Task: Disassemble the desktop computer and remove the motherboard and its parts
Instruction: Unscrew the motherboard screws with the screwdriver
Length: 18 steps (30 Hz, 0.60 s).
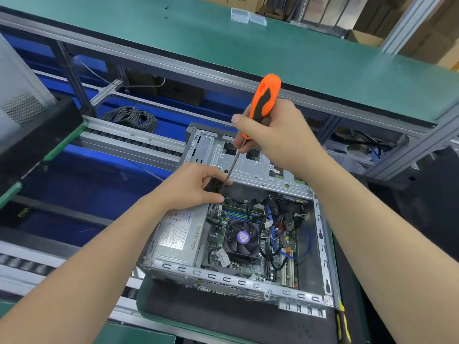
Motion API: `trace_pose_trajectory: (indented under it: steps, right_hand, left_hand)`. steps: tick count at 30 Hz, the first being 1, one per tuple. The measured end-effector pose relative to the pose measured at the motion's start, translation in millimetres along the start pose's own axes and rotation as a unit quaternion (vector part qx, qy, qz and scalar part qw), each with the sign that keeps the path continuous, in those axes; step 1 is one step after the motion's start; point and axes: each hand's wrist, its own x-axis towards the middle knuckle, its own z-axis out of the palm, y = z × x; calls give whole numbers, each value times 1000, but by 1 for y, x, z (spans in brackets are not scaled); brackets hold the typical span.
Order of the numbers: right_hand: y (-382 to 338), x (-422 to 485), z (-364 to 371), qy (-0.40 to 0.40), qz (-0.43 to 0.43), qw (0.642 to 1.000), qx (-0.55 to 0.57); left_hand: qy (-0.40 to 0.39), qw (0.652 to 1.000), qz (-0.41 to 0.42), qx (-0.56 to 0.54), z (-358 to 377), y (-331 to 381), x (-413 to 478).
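Housing motherboard [215, 240] and fan [242, 239]: case [224, 278]

The person is working bare-armed. The left forearm [99, 256] is running bare from the lower left of the frame, the right forearm [385, 232] from the lower right. The left hand [193, 187] and the right hand [280, 137] are showing bare too, and one of the right fingers [237, 118] is showing a short, plain nail.

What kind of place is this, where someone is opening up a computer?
Most likely an electronics workshop or assembly line: a roller conveyor runs beside the open computer case, a green-matted shelf on aluminium framing stands above, and cardboard boxes are stacked behind.
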Motion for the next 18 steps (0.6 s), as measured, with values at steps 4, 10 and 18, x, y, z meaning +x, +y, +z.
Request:
trace_pose_trajectory:
  steps: [4,10,18]
  right_hand:
    - [-7,1,-18,15,-10,1000,19]
    - [-10,-2,-46,52,-20,998,35]
    - [-8,-9,-67,84,-18,994,69]
  left_hand:
    - [-44,997,9,57,0,0,4]
    - [-68,985,-21,154,18,-4,18]
    - [-10,988,-93,126,26,5,20]
